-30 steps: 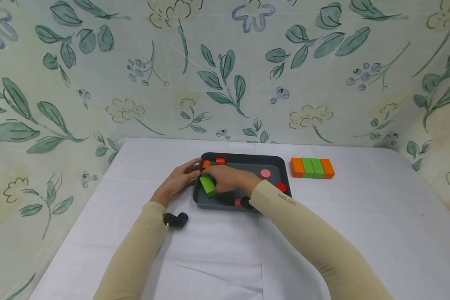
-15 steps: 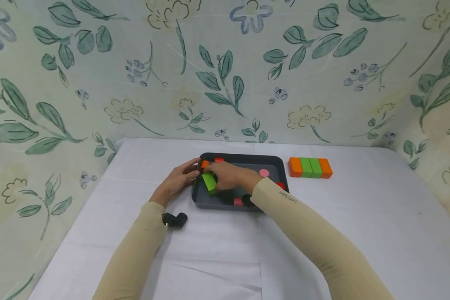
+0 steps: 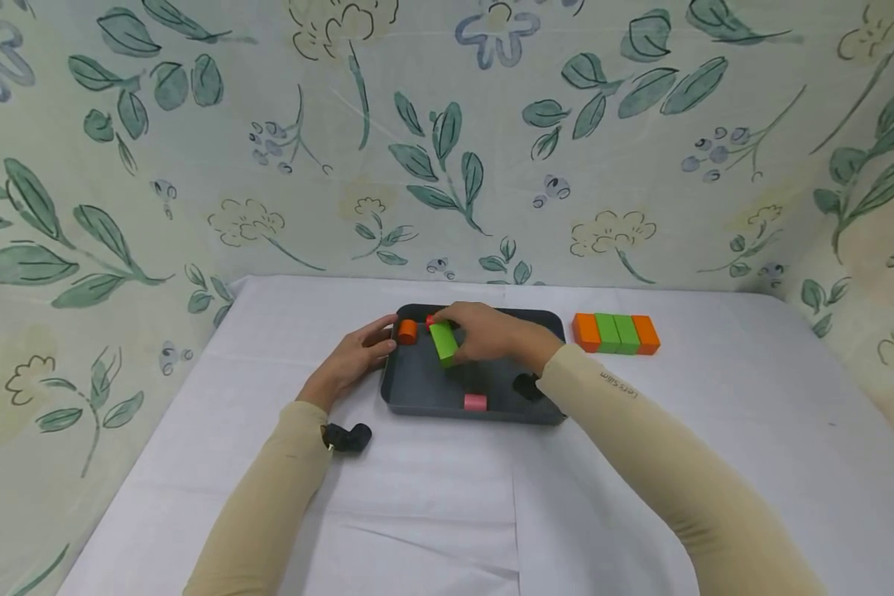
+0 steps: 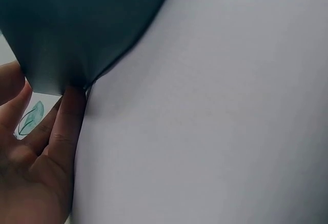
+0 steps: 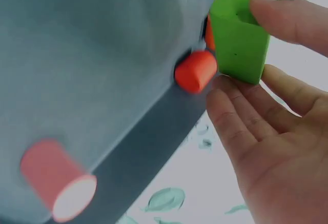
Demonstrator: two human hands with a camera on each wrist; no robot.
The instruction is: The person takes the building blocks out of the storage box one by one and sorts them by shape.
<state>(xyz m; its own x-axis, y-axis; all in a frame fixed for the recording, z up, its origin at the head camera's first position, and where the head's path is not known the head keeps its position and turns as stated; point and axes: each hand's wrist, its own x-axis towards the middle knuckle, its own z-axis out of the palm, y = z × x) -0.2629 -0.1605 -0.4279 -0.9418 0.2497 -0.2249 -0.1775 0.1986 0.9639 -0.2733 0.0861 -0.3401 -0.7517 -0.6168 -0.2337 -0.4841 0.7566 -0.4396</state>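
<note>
My right hand (image 3: 484, 331) pinches a green block (image 3: 443, 343) between thumb and fingertips. It holds the block above the left part of a dark grey tray (image 3: 432, 407), tilted in the head view. The right wrist view shows the thumb on one face of the green block (image 5: 240, 49) and fingertips on the opposite face. My left hand (image 3: 350, 360) rests against the tray's left wall, its fingers fairly straight. An orange cylinder (image 3: 407, 332) lies in the tray's far left corner. Next to the block is a red cylinder (image 5: 196, 71), mostly hidden in the head view.
A pink cylinder (image 3: 475, 402) lies by the tray's near wall. Another pink cylinder (image 5: 56, 180) shows in the right wrist view. Right of the tray, orange and green blocks (image 3: 616, 334) stand in a row on the white cloth (image 3: 432, 497). Floral fabric (image 3: 447, 149) hangs behind.
My right hand has lifted the green block off the tray's left side and moved it right. The orange cylinder is now fully uncovered. The left hand stays at the tray's wall.
</note>
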